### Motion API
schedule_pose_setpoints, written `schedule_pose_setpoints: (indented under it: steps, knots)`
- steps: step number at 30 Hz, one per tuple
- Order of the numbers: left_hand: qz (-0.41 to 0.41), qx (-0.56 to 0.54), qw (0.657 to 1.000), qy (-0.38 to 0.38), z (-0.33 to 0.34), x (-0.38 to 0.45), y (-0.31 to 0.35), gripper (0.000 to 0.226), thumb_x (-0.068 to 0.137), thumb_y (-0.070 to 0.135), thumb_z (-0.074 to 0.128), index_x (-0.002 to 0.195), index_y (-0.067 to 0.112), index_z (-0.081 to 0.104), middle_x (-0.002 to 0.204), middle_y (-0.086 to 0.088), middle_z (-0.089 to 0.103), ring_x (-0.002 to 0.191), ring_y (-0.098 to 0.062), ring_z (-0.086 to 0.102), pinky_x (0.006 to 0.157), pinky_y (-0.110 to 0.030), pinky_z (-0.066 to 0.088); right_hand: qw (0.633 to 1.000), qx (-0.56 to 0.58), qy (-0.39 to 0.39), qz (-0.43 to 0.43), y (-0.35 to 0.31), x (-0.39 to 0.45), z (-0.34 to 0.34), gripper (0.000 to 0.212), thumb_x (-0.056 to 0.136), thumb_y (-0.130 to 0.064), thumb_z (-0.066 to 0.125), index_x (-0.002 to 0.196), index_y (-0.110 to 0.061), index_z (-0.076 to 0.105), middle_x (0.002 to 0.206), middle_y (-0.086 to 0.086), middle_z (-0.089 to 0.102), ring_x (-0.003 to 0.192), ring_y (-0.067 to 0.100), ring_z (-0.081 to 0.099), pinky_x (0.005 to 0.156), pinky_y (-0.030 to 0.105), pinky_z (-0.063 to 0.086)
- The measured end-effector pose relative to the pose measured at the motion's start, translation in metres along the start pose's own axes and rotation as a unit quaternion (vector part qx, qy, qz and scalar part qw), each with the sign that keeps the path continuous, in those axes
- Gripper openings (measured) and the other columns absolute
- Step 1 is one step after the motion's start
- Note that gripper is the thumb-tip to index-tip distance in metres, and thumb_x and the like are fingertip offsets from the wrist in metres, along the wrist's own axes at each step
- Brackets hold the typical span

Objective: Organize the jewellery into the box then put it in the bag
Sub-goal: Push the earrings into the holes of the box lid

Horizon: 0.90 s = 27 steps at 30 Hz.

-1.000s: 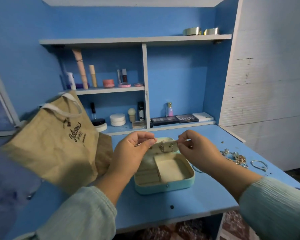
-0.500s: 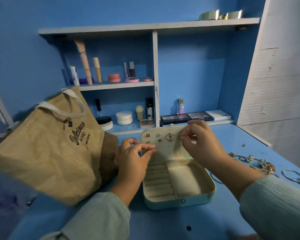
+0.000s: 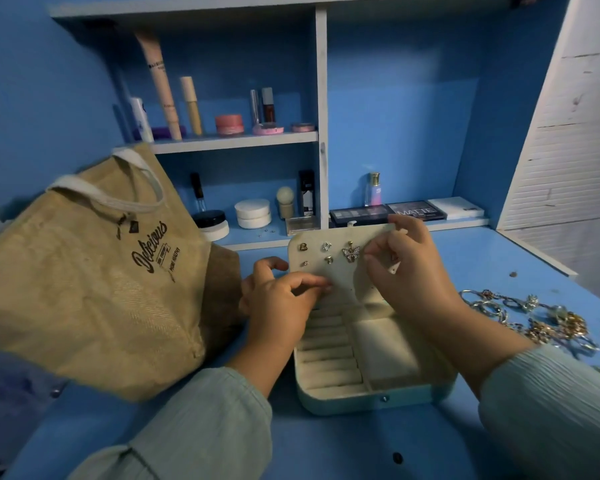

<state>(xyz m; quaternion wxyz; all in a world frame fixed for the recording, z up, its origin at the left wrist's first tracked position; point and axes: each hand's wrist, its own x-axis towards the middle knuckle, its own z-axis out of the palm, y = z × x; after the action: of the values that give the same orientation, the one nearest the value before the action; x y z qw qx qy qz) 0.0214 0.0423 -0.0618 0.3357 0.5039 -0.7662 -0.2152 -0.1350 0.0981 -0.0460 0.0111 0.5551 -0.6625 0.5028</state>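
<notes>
A: Entry, head view. Jewellery box [image 3: 371, 368] lies open on the blue table [image 3: 343, 445], lid [image 3: 329, 268] upright at the far side. State of left grip [image 3: 279, 303]?

B: Left grip is over the near-left corner of the lid panel, thumb and forefinger tips pinched together at the panel's lower edge. What they pinch is too small to make out; cannot tell if anything is in it.

A: Right grip [image 3: 409, 271]?

B: Right grip is against the lid's right half, fingers curled, its upper fingers hooked over the lid's top edge, thumb and forefinger close together in front of the panel. A small pale piece shows just below the thumb; identity not resolvable. I log it as grasping the lid.

A: Contents relative to the grips?

B: Between the two grips, on the lid panel: a butterfly earring [image 3: 350, 253] just left of the right grip's fingertips, with four smaller studs further left, above the left grip. Below both grips, the box tray: ring rolls on the left, a plain compartment on the right, both without jewellery as far as visible.

A: Remaining jewellery?

B: Loose jewellery pile [image 3: 534, 317] on the table, right of the right forearm, apart from the box. Chains and rings tangled; pieces not separable.

A: Bag?

B: Jute bag [image 3: 94, 271] stands left of the left grip, near the wrist, its white handles up, printed text facing the camera. Cosmetics fill the shelves [image 3: 232, 142] beyond both grips.
</notes>
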Motion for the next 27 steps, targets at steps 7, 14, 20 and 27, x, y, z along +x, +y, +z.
schedule_pose_setpoints:
  steps: [7, 14, 20, 27]
  knots:
    - [-0.005, -0.007, 1.000, 0.001, 0.002, 0.003, 0.000, 0.010, 0.076, 0.052, 0.066, 0.080, 0.054, 0.056, 0.114, 0.014, 0.026, 0.126, -0.020, 0.023, 0.105, -0.038, 0.025, 1.000, -0.003, -0.011, -0.001, -0.001, -0.005, -0.004, 0.015, 0.082, -0.006, 0.062, 0.077, -0.020, 0.057, 0.134, 0.011, 0.040, 0.133, 0.019, 0.033, 0.100, 0.031, 0.036]
    - [-0.005, 0.022, 1.000, -0.001, 0.002, -0.001, 0.002, 0.017, 0.079, 0.053, 0.063, 0.095, 0.047, 0.066, 0.132, 0.007, 0.033, 0.126, -0.020, 0.020, 0.104, -0.035, 0.018, 1.000, -0.010, -0.011, -0.001, -0.003, -0.007, -0.005, 0.017, 0.082, -0.007, 0.063, 0.077, -0.022, 0.055, 0.137, 0.010, 0.037, 0.129, 0.022, 0.038, 0.098, 0.030, 0.037]
    - [0.015, 0.055, 0.998, 0.020, 0.003, -0.004, 0.003, 0.018, 0.081, 0.052, 0.061, 0.097, 0.045, 0.068, 0.134, 0.007, 0.033, 0.125, -0.019, 0.017, 0.103, -0.035, 0.016, 1.000, -0.004, -0.010, -0.003, -0.003, -0.009, -0.007, 0.017, 0.082, -0.007, 0.063, 0.078, -0.022, 0.056, 0.137, 0.009, 0.037, 0.131, 0.021, 0.036, 0.099, 0.030, 0.036]
    - [0.026, 0.049, 0.998, 0.037, 0.006, -0.004, 0.001, 0.013, 0.081, 0.048, 0.064, 0.091, 0.041, 0.068, 0.133, 0.005, 0.031, 0.126, -0.021, 0.018, 0.101, -0.035, 0.015, 1.000, -0.001, -0.007, -0.011, -0.003, -0.011, -0.008, 0.016, 0.082, -0.006, 0.063, 0.079, -0.020, 0.057, 0.136, 0.011, 0.038, 0.130, 0.023, 0.037, 0.100, 0.031, 0.036]
